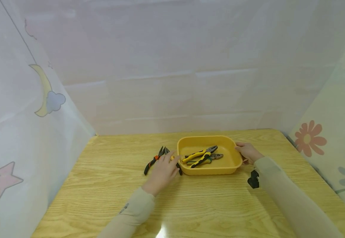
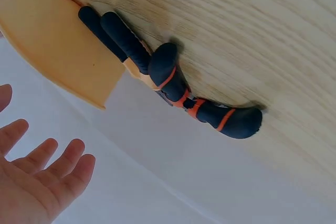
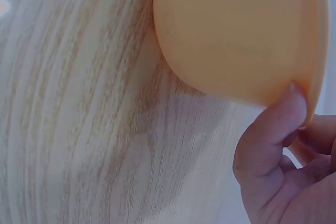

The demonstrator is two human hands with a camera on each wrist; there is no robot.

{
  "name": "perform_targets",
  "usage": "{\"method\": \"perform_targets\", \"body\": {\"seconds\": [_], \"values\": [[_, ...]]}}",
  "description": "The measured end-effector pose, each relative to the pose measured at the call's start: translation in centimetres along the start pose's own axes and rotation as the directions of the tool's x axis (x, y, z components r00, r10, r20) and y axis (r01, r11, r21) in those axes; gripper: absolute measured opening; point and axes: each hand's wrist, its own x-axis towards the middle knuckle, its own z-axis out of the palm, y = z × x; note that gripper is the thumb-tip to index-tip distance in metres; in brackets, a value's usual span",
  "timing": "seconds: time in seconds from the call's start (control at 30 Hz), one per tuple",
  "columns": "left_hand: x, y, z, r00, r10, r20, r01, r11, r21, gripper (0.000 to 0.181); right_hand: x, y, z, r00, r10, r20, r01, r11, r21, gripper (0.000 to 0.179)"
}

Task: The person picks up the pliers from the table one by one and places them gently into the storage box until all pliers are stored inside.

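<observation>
A yellow plastic basin (image 1: 209, 171) stands on the wooden table. Inside it lie combination pliers with yellow and black handles (image 1: 201, 156) and green-handled pliers (image 1: 217, 156). My right hand (image 1: 248, 152) pinches the rim at the basin's right end, with the thumb (image 3: 286, 109) on the outer wall. At the other end, my left hand (image 1: 164, 170) hovers with loosely spread fingers and nothing in them. Near it on the table are black pliers with orange trim (image 2: 173, 72) and, beside them, pliers with black handles and yellow trim (image 2: 126, 38), partly hidden by the hand in the head view.
White cloth walls with printed pictures enclose the wooden table (image 1: 107, 185) at the back and both sides. Beside my right wrist is a small black object (image 1: 254, 179).
</observation>
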Motion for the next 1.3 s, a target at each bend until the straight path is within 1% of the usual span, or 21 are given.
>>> {"method": "perform_targets", "body": {"seconds": [0.07, 0.17, 0.3, 0.4, 0.57, 0.6, 0.8, 0.93, 1.17, 1.3], "values": [[-0.3, -0.3, 0.0, 1.000, -0.002, -0.016, 0.001, 1.000, -0.008, 0.042, 0.0, 0.0, 0.0, 1.000, 0.004, 0.001, -0.004, 1.000, 0.001, 0.051], [-0.7, -0.6, 0.1, 0.999, 0.006, -0.050, -0.005, 1.000, 0.011, 0.040, 0.1, 0.0, -0.1, 1.000, 0.006, 0.000, -0.006, 1.000, 0.001, 0.051], [-1.1, -1.1, 0.4, 0.997, 0.002, -0.081, 0.000, 1.000, 0.022, 0.044, 0.1, 0.1, -0.1, 1.000, 0.003, -0.005, -0.002, 1.000, 0.005, 0.051], [-1.4, -1.4, 0.8, 0.997, -0.018, -0.082, 0.020, 1.000, 0.023, 0.046, 0.1, 0.1, 0.0, 1.000, 0.003, -0.007, -0.002, 1.000, 0.007, 0.051], [-2.0, -1.8, 1.4, 0.996, -0.053, -0.074, 0.054, 0.998, 0.019, 0.045, 0.0, 0.1, 0.1, 1.000, 0.001, -0.011, 0.000, 1.000, 0.004, 0.051], [-2.1, -1.9, 1.4, 0.995, -0.054, -0.078, 0.055, 0.998, 0.016, 0.045, 0.0, 0.1, 0.1, 1.000, 0.001, -0.012, 0.000, 1.000, 0.004, 0.052], [-2.8, -2.5, 1.7, 0.993, -0.036, -0.117, 0.044, 0.997, 0.068, 0.045, 0.0, 0.1, 0.0, 1.000, 0.000, -0.011, 0.001, 1.000, 0.007, 0.052], [-3.2, -2.8, 2.1, 0.994, -0.042, -0.103, 0.051, 0.995, 0.086, 0.046, -0.1, 0.1, -0.1, 1.000, -0.004, -0.008, 0.004, 1.000, 0.004, 0.052], [-3.5, -3.1, 2.5, 0.994, -0.103, -0.041, 0.106, 0.992, 0.073, 0.047, -0.1, 0.1, 0.0, 1.000, -0.011, -0.004, 0.011, 1.000, 0.001, 0.051], [-3.6, -3.3, 2.7, 0.992, -0.123, -0.023, 0.125, 0.989, 0.077, 0.047, -0.1, 0.1, 0.0, 1.000, -0.012, -0.003, 0.012, 1.000, 0.001, 0.052]]}}
